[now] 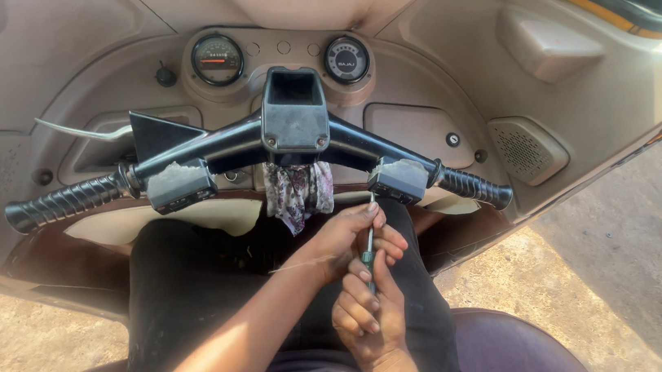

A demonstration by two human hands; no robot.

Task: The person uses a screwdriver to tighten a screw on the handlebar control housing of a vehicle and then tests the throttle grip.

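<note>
Both hands (360,265) grip screwdriver (368,249) under r. switch box (397,179).

screwdriver (368,254) handle mostly behind fingers (359,296)

Slim screwdriver (369,249), seemingly green-handled, upright, tip under the right switch housing (398,180)

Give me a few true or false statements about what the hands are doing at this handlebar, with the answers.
1. Both hands hold a thin screwdriver. True: left hand up near the shaft, right hand on the handle below.
2. The screwdriver tip points up at the right switch housing. True.
3. The left hand has its grip on the left rubber handle. False: nothing holds it.
4. A patterned cloth hangs under the handlebar's centre. True.
5. The dashboard has a single round gauge. False: two gauges show.
</note>
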